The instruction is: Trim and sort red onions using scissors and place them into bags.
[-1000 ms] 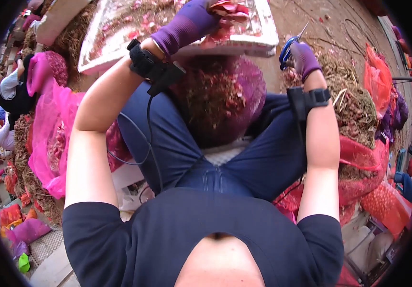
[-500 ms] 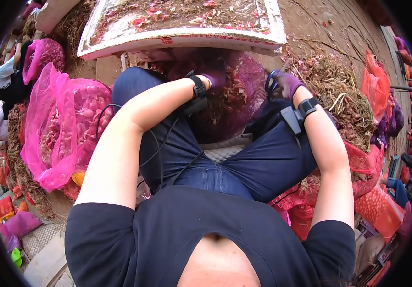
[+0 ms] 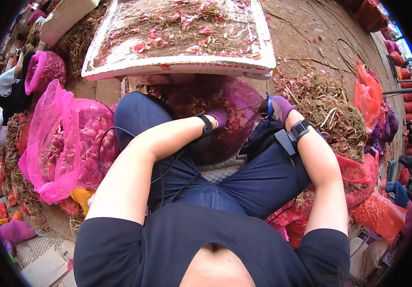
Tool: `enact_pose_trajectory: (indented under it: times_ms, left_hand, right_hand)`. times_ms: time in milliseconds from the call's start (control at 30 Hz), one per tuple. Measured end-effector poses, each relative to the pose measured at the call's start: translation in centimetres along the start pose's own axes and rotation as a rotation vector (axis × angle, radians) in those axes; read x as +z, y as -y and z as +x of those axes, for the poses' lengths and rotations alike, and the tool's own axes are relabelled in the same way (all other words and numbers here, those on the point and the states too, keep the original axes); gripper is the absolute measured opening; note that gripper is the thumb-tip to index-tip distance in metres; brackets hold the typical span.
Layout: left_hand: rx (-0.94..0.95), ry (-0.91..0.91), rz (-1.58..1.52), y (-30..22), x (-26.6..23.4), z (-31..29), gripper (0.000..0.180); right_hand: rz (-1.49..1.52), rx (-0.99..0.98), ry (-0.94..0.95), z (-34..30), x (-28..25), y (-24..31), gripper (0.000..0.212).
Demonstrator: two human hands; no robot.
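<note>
Between my knees stands a purple mesh bag (image 3: pixel 244 103), with reddish bulbs and dry peelings showing inside its mouth. My left hand (image 3: pixel 219 117), in a purple glove, is over the near part of this bag; its fingers are hidden, so any hold cannot be made out. To the right of the bag, my right hand (image 3: pixel 281 108), also gloved in purple, is closed on blue-handled scissors (image 3: pixel 269 109), seen nearly edge-on. The blades are hard to make out. Both wrists wear black straps with small devices.
Ahead is a white foam tray (image 3: pixel 177 66) strewn with red peelings. A pink mesh bag (image 3: pixel 84 143) of peeled bulbs stands left. A heap of unpeeled bulbs with dry stalks (image 3: pixel 333 110) lies right, beside red mesh bags (image 3: pixel 367 103). Cables (image 3: pixel 103 153) loop near my left knee.
My left hand has come back toward me over the bag. The scissors in my right hand have turned from showing their loops to edge-on. The whole view has shifted slightly.
</note>
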State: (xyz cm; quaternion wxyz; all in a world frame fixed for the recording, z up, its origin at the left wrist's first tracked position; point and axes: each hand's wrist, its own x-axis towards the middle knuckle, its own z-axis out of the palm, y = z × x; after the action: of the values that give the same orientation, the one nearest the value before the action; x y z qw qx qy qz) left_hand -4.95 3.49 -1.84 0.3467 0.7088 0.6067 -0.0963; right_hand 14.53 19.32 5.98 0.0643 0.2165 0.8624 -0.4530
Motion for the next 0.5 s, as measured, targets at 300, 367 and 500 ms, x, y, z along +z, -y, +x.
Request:
enact_pose_trajectory:
  times_ms: [300,367,500]
  left_hand:
    - [-0.297,-0.318,0.132,4.3,-1.7,1.3,0.033]
    - [-0.121,-0.054,0.141,3.3,-4.7,0.0,0.034]
    - [0.041,-0.067,-0.004,-2.4,-13.1,-6.3,0.038]
  right_hand:
    - [0.871,0.558,-0.543,-2.9,-4.8,5.8,0.009]
    - [0.934,0.624,-0.547,-2.2,-4.5,6.4,0.008]
    - [1.103,0.485,-0.622,-2.0,-6.3,2.3,0.006]
